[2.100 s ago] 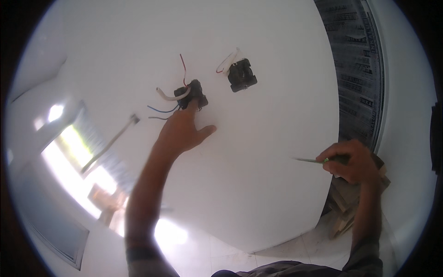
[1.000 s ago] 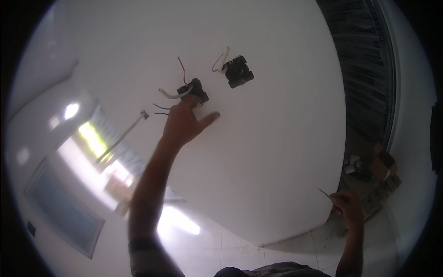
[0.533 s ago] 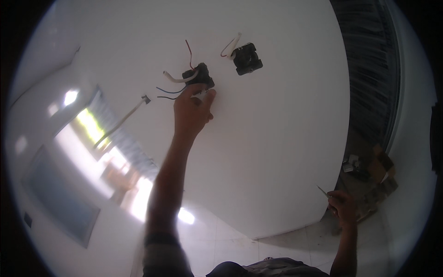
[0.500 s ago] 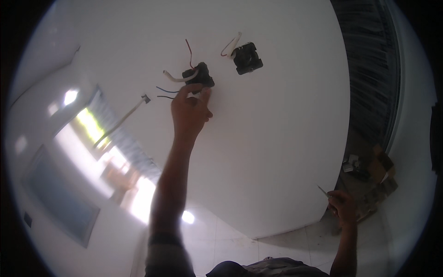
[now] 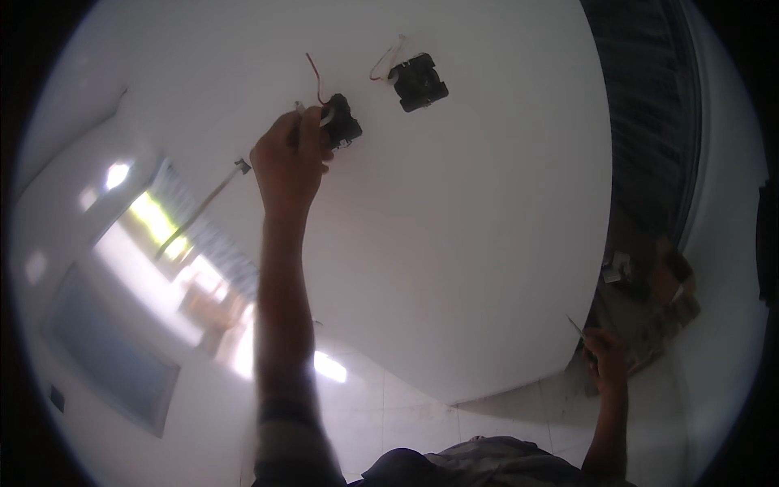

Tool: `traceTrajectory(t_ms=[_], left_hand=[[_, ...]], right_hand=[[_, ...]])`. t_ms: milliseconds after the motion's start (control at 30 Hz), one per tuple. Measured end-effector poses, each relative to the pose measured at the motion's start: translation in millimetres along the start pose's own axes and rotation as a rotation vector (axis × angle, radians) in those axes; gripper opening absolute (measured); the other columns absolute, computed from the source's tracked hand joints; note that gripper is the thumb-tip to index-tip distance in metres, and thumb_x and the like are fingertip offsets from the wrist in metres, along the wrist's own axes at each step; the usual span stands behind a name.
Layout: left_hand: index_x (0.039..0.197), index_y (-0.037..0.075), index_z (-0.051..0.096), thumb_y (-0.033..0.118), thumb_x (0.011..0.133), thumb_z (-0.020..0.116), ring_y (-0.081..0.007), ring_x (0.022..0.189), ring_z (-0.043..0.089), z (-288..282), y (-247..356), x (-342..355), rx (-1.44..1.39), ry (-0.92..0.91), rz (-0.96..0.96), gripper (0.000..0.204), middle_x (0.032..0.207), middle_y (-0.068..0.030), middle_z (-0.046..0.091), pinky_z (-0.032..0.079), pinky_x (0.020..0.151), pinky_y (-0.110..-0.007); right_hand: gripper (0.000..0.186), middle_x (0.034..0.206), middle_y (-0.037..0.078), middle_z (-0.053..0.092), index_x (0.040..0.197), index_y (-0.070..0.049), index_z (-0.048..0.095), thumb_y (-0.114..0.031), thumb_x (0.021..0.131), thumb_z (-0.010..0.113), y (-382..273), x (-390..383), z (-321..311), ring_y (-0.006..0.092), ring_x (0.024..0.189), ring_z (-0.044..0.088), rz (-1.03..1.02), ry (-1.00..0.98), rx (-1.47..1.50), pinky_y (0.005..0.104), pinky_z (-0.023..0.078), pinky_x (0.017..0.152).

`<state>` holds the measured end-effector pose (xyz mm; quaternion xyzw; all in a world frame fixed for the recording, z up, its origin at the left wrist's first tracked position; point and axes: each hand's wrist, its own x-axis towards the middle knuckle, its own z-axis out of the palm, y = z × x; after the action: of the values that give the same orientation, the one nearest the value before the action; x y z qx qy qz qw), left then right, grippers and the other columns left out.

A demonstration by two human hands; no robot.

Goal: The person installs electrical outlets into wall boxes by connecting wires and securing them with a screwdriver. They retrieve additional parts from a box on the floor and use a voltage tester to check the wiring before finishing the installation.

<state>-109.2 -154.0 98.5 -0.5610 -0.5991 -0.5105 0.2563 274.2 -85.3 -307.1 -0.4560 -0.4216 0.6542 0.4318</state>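
Observation:
A black electrical wall box [image 5: 342,122] sits on the white wall, with a red wire [image 5: 315,71] sticking up from it. My left hand [image 5: 286,158] is closed at the box's left side around a thick white cable [image 5: 328,118], whose tip pokes out above the fingers. The hand hides part of the box and the other wires. Low on the right, my right hand [image 5: 604,355] grips a screwdriver [image 5: 575,327] by its handle, its thin shaft pointing up and left, apart from the boxes.
Up and to the right is a second black wall box [image 5: 419,83] with a pale cable and red wire. On the left, another cable [image 5: 203,204] ends in a dark connector. Dark curtains [image 5: 649,122] hang at right above cardboard boxes [image 5: 673,280]. Tiled floor [image 5: 406,414] lies below.
My left hand has shifted left and up from below the box, and its fingers have closed around the white cable. The blue and dark wires are now hidden. My right hand has barely moved.

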Motion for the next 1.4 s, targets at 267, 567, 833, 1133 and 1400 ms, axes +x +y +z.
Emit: traceTrajectory(t_ms=[267,567,833,1133,1400], left_hand=[[0.092,-0.006,0.071,0.024,0.097,0.066,-0.0171,0.058,0.068,1,1,57,-0.261,0.113,-0.115,0.031,0.076,-0.0118,0.071,0.057,0.054,-0.028],[0.088,-0.002,0.069,0.033,0.098,0.069,-0.0103,0.05,0.061,-5,8,3,0.179,0.182,-0.013,0.037,0.063,-0.0063,0.065,0.045,0.046,-0.025],[0.145,0.001,0.049,0.046,0.086,0.076,-0.019,0.045,0.061,9,-28,-14,0.553,-0.462,0.023,0.079,0.065,-0.0099,0.067,0.053,0.055,-0.034],[0.138,-0.001,0.052,0.042,0.078,0.085,-0.023,0.064,0.073,10,-16,3,0.81,-0.332,0.248,0.082,0.088,-0.0232,0.071,0.059,0.066,-0.034],[0.127,-0.006,0.054,0.039,0.074,0.089,-0.0158,0.049,0.061,13,-23,0,0.505,-0.394,0.203,0.077,0.065,-0.0113,0.064,0.05,0.053,-0.029]], right_hand=[[0.017,0.07,0.006,0.062,0.104,-0.001,0.069,-0.01,0.09,0.066,23,4,-10,0.0078,0.044,0.046,0.059,0.059,0.017,0.0225,0.03,0.037],[0.021,0.07,0.007,0.062,0.107,0.001,0.069,-0.008,0.088,0.066,37,23,5,0.0073,0.042,0.044,0.088,0.055,0.048,0.0231,0.028,0.036],[0.021,0.068,0.007,0.062,0.106,0.002,0.069,-0.008,0.088,0.066,26,31,26,0.0069,0.042,0.045,0.079,-0.06,-0.002,0.0232,0.029,0.036],[0.024,0.071,0.008,0.061,0.111,0.001,0.067,-0.009,0.089,0.065,64,32,4,0.0084,0.041,0.043,0.151,-0.032,0.089,0.0241,0.03,0.036],[0.024,0.069,0.007,0.06,0.11,0.0,0.068,-0.012,0.088,0.067,72,29,-11,0.009,0.043,0.045,0.166,0.035,0.115,0.0244,0.03,0.036]])
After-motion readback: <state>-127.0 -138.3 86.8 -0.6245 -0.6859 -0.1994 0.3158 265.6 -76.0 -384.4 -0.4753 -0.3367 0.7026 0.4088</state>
